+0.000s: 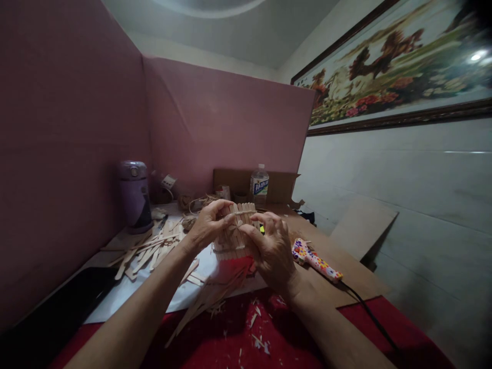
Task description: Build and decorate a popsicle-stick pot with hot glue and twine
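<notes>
Pinching a twine-banded stick piece (227, 242) in the left hand (209, 221); touching its pale flower (236, 225) with the right hand (273, 248), unable to tell if pinching. With loose sticks (158, 248) left of the fingers, floral glue gun (315, 260) right.

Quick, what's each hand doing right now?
Left hand: closed, holding the stick panel by its upper left edge.
Right hand: curled, thumb by the pale flower shape; whether it grips anything cannot be told.
</notes>
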{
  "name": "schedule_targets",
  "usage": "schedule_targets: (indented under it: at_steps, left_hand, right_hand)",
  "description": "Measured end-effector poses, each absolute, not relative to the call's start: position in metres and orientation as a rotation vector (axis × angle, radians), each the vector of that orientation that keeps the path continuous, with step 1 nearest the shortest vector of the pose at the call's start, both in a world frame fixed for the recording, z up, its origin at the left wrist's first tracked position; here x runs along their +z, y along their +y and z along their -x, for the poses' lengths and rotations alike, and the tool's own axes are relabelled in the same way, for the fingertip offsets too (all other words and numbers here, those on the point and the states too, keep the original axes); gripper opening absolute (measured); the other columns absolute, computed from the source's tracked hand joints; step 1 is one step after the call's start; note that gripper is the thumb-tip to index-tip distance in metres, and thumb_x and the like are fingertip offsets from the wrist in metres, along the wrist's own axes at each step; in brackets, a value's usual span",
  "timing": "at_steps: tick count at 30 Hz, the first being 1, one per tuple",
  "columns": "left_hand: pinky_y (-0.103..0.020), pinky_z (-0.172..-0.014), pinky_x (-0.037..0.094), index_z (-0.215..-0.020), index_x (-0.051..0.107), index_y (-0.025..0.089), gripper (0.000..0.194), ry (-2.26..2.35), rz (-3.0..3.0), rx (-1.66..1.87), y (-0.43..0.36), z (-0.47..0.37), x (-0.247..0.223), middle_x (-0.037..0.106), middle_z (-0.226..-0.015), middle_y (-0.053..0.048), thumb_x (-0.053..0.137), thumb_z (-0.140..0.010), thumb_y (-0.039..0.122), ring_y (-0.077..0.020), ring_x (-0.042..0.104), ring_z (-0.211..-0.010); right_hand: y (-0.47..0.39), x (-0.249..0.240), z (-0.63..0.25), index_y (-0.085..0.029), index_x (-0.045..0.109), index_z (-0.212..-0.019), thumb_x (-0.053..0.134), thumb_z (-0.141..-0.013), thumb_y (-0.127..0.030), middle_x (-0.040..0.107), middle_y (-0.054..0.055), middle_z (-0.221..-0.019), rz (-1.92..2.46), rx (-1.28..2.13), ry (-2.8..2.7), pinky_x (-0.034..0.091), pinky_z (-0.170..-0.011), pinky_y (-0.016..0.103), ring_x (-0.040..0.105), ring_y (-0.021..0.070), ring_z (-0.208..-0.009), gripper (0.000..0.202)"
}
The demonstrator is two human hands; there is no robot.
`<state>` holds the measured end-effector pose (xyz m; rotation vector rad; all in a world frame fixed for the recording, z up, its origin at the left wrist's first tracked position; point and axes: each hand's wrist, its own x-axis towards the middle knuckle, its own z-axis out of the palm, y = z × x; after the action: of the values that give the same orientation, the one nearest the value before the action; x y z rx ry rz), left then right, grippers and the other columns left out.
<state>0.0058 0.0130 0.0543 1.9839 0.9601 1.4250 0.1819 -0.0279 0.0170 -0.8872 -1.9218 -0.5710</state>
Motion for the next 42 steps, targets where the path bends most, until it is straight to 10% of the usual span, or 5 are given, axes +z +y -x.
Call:
schedule_targets:
  at_steps: [42]
  left_hand:
    - [-0.027, -0.07, 0.045, -0.097, 0.062, 0.015, 0.038, 0.922, -1.936, 1.442, 0.0157, -0.0049, 0.0521, 0.061, -0.087, -0.004, 0.065, -0.071, 0.042, -0.0171, 0.055, -0.081]
  right_hand:
    - [-0.0299, 0.0152, -0.1795, -0.024, 0.066, -0.1, 0.047, -0.093, -0.022, 0.053, 0.007, -0.11, 0.898, -0.43, -1.712, 0.039, -0.092, 0.044, 0.046, 0.0238, -0.106, 0.021]
